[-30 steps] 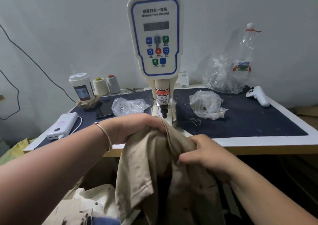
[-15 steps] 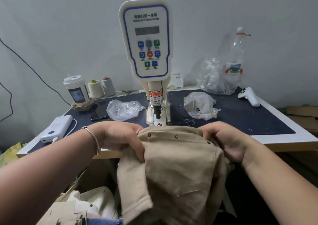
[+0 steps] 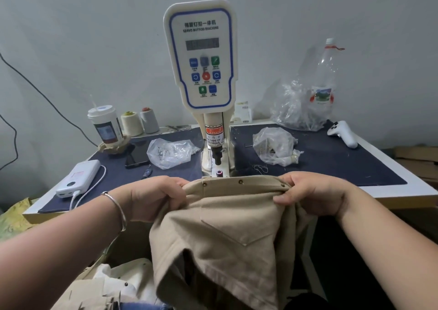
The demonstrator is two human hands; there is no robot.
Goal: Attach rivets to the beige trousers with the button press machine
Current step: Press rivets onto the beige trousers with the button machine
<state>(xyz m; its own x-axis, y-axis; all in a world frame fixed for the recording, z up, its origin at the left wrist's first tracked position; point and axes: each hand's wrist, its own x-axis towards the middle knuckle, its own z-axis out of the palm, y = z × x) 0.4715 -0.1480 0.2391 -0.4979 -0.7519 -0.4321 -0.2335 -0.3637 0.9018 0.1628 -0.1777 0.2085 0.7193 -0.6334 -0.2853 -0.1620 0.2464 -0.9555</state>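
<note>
The beige trousers (image 3: pixel 227 229) hang in front of the table edge, their pocket edge stretched flat between my hands. Three dark rivets (image 3: pixel 240 181) show along that top edge. My left hand (image 3: pixel 156 196) grips the fabric's left corner, fingers curled over it. At the right corner my right hand (image 3: pixel 308 193) pinches the cloth with thumb on top. The cream button press machine (image 3: pixel 201 72) stands just behind the fabric, its punch (image 3: pixel 216 159) raised over the small pink die (image 3: pixel 219 173).
Two clear plastic bags (image 3: pixel 170 152) (image 3: pixel 275 148) lie on the dark mat either side of the machine. A power bank (image 3: pixel 78 178), phone, cup (image 3: pixel 105 126) and thread cones sit left; a white controller (image 3: pixel 342 133) and bottle sit right. Pale garments (image 3: pixel 113 283) pile below.
The trousers went from bunched in my hands to spread flat, and my hands moved apart, pulling the riveted edge taut below the die.
</note>
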